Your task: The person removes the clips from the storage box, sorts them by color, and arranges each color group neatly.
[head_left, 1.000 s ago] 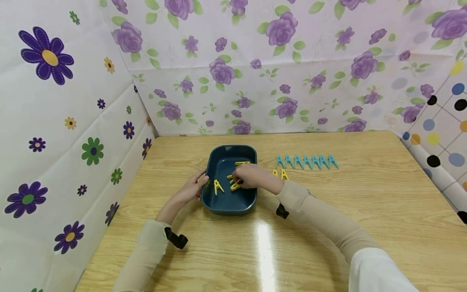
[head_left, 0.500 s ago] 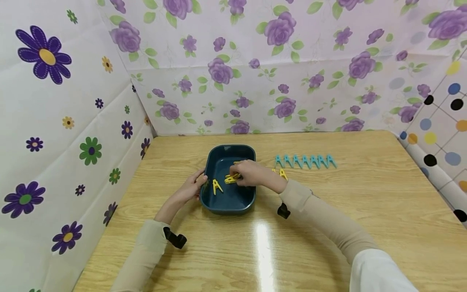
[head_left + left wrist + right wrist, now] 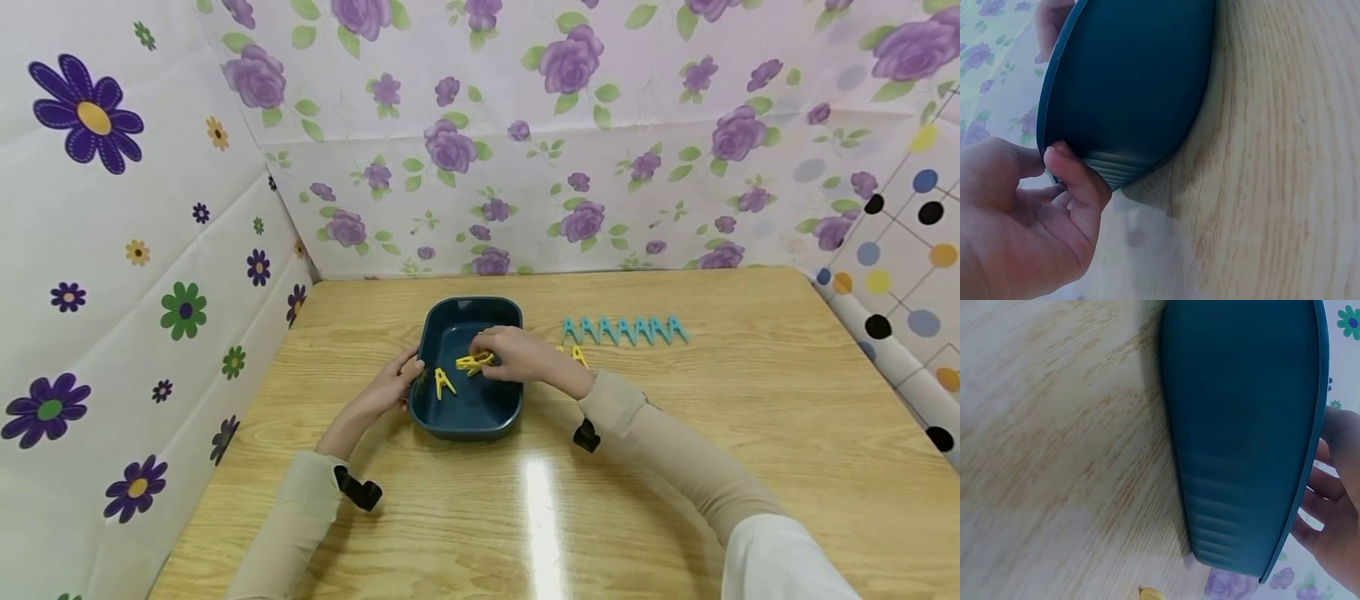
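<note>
A dark teal plastic basin [image 3: 471,434] stands on the table. My left hand [image 3: 388,389] grips its left rim, thumb on the rim and fingers outside, as the left wrist view also shows. Inside the basin, my right hand [image 3: 513,354] pinches a yellow clothespin [image 3: 465,363]. More yellow is bunched at its fingertips, partly hidden by the hand. To the left, another yellow clothespin [image 3: 443,383] lies on the basin floor. In the right wrist view the basin wall [image 3: 1241,425] hides the clothespins.
Several light blue clothespins [image 3: 625,331] stand in a row on the wooden table [image 3: 675,417], right of the basin. Just in front of them, yellow clothespins [image 3: 578,357] are partly hidden by my right forearm. A flowered cloth [image 3: 420,208] hangs behind the table.
My right hand has shifted slightly left and up in the basin, bringing the pinched yellow clothespin with it. The clothespin at the basin's far end is now covered. My left hand keeps its grip.
</note>
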Motion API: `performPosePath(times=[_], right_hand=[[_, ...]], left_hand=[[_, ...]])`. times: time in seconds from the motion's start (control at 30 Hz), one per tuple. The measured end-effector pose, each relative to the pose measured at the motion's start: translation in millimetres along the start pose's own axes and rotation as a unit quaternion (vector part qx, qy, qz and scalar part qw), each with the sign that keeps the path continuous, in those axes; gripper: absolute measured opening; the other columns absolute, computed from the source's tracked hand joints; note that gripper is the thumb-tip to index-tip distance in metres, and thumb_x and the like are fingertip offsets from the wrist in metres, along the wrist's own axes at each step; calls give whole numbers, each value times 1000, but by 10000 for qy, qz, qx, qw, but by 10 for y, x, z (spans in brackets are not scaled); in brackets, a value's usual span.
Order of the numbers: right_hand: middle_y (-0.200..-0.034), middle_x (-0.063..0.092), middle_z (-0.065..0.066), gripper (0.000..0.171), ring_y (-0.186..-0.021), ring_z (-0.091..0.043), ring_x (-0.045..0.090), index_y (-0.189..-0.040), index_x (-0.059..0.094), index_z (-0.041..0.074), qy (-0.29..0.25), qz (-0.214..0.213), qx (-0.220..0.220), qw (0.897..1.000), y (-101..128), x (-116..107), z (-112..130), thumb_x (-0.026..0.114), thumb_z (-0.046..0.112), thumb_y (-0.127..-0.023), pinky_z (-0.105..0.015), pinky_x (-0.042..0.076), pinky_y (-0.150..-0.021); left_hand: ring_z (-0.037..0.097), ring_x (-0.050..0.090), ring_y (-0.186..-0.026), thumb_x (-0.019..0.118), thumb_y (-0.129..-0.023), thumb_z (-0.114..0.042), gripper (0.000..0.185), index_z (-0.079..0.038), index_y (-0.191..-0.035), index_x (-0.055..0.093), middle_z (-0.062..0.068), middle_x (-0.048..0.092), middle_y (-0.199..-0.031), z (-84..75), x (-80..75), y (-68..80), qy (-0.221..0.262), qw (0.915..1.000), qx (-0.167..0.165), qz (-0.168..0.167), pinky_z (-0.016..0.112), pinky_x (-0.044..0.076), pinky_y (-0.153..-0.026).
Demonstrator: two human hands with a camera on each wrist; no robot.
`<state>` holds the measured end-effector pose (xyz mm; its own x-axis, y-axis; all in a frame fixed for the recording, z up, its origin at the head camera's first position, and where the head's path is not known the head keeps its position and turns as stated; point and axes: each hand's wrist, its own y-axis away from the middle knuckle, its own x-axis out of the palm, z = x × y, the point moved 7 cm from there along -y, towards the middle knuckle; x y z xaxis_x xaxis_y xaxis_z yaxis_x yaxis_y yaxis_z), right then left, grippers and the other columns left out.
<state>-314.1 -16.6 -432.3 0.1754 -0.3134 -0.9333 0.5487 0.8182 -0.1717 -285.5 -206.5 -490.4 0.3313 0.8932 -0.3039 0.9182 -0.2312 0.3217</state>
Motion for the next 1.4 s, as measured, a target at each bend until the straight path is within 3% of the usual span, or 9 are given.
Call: performPosePath(times=[0.33, 0.8, 1.4], right_hand=[[-106, 66, -6, 24, -93, -22, 65, -112, 68, 11, -52, -465, 435, 9980, 81, -95, -18, 67, 19, -90, -32, 54, -79], [-101, 65, -5, 25, -81, -15, 59, -111, 67, 12, 40, -1023, 980, 9899, 214, -170, -99, 69, 20, -87, -29, 50, -68], [-101, 65, -8, 22, -81, -20, 63, -105, 64, 11, -193, -1678, 1324, 9767, 419, -284, -269, 68, 18, -85, -33, 51, -67]], left_hand=[[11, 43, -50, 37, -106, -30, 55, -16, -156, 17, -3, 40, -58, -19, -2, 1, 49, 10000, 13, 8, 25, 42, -50], [10, 40, -48, 35, -106, -30, 57, -11, -156, 14, -4, 34, -54, -40, -4, 15, -42, 9998, 159, 111, 26, 42, -50], [11, 43, -49, 37, -106, -31, 57, -13, -156, 17, -3, 41, -56, -30, -13, 15, -62, 9999, 108, 47, 26, 41, -50]])
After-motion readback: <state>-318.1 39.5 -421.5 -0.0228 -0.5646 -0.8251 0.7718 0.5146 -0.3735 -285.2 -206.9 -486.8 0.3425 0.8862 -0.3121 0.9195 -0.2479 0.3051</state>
